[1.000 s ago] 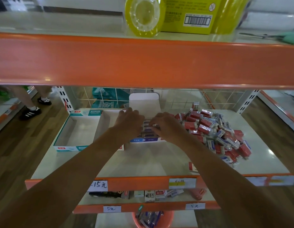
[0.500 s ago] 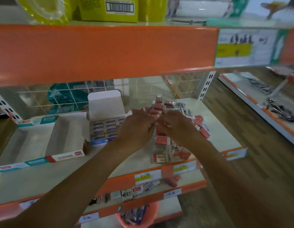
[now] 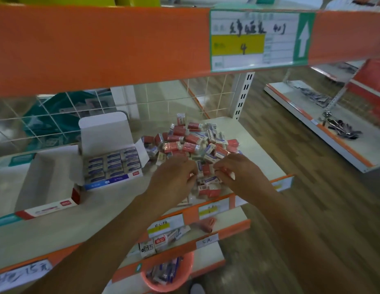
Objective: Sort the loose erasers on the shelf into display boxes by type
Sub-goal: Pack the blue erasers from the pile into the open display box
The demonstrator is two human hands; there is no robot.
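Both arms reach forward, left hand [image 3: 174,180] and right hand [image 3: 243,177] close together, fingers curled.

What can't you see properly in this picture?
Head view:
- What the left hand and right hand hold: their own backs hide it.
- Writing on the eraser pile: blurred, too small.
- Pink bucket contents: partly hidden by the lower shelf edge.

The pile of erasers [image 3: 191,143] is showing red sleeves mixed with blue-and-white ones. The open display box [image 3: 104,132] is showing a white flap, a blue front and rows of blue-and-white wrappers. The empty box [image 3: 46,209] is wearing a red and teal strip. The shelf edge [image 3: 99,45] is glowing orange, carrying a yellow, white and green label [image 3: 259,39].
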